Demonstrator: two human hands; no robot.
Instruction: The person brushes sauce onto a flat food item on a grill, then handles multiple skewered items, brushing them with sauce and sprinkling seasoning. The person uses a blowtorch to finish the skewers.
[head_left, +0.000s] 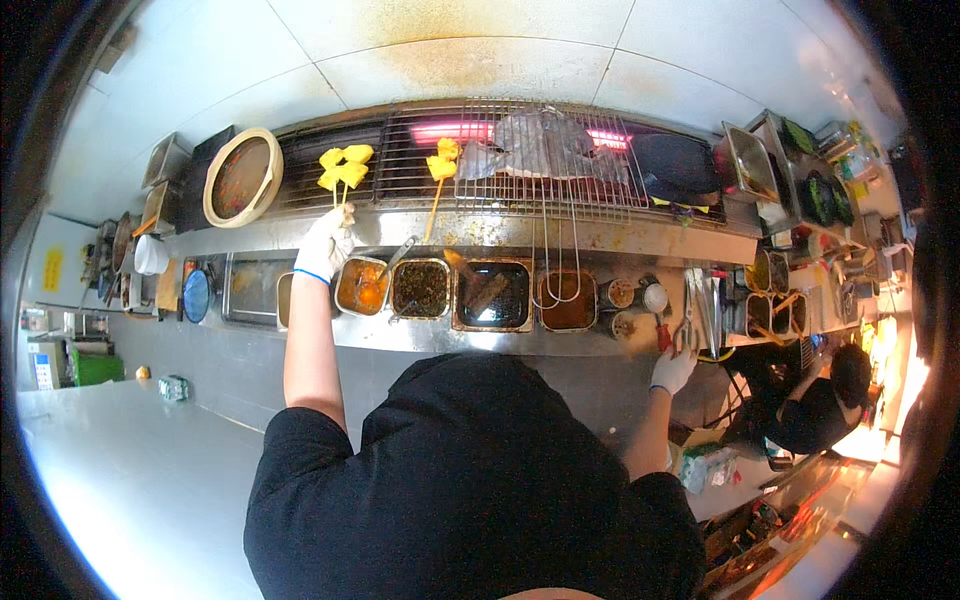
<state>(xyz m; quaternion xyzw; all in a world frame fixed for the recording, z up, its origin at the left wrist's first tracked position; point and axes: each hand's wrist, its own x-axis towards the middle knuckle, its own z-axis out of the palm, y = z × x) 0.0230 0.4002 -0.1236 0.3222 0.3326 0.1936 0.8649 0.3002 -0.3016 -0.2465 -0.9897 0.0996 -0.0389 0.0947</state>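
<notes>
My left hand (328, 244), in a white glove with a blue cuff, pinches the lower ends of skewers. Their yellow pieces (345, 166) sit over the grill's left part. Another skewer of yellow pieces (442, 160) rests on the grill to the right, its stick reaching over the front ledge. At the counter's right side, my right hand (673, 370), gloved too, has its fingers at the handle loops of metal scissors (684, 330). A red-handled tool (663, 337) lies just left of them. Below my left hand is a metal pan of orange sauce (365, 285) with a spoon.
A wire grilling rack (555, 199) with foil (544, 142) lies on the grill (405, 135), its long handle overhanging the ledge. Pans of dark seasoning (421, 289), dark liquid (491, 296) and brown sauce (568, 300) line the counter. A round bowl (244, 178) stands left. Another person (821, 405) is far right.
</notes>
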